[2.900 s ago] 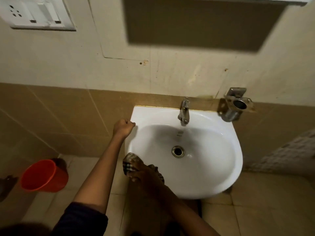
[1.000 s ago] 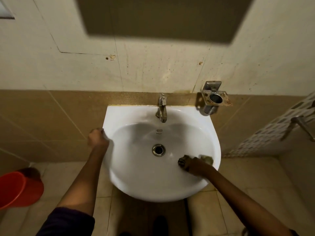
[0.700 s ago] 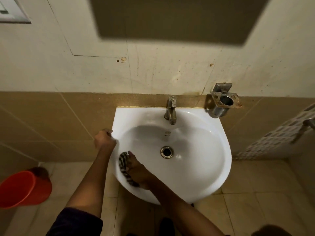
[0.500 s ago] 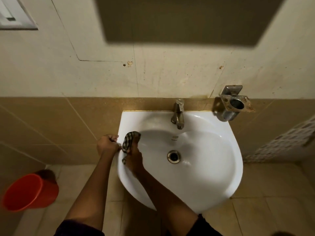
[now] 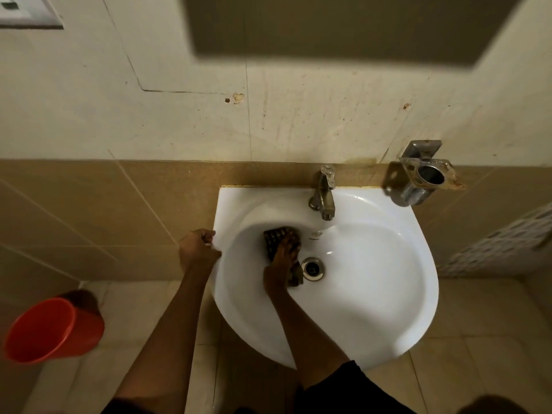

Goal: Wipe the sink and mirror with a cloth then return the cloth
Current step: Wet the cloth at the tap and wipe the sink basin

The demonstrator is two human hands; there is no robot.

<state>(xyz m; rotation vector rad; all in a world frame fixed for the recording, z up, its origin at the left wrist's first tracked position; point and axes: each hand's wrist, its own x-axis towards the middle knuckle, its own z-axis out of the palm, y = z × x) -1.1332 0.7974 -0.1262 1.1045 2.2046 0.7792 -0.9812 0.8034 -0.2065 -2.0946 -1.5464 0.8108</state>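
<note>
A white wall-hung sink [image 5: 388, 294] fills the middle of the view, with a metal tap [image 5: 324, 196] at its back and a drain [image 5: 312, 268] in the bowl. My right hand [image 5: 280, 264] presses a dark checked cloth [image 5: 276, 239] flat against the bowl's inner left slope, just left of the drain. My left hand [image 5: 197, 249] grips the sink's left rim with curled fingers. The mirror itself is out of view; only a dark shadow [image 5: 343, 25] lies on the wall above.
A metal holder [image 5: 424, 177] is fixed to the wall right of the tap. An orange bucket [image 5: 50, 330] stands on the tiled floor at the lower left. A switch plate [image 5: 27, 13] sits at the top left corner.
My right hand has slid the cloth from the sink's left rim down into the bowl beside the drain. My left hand stays on the left rim.
</note>
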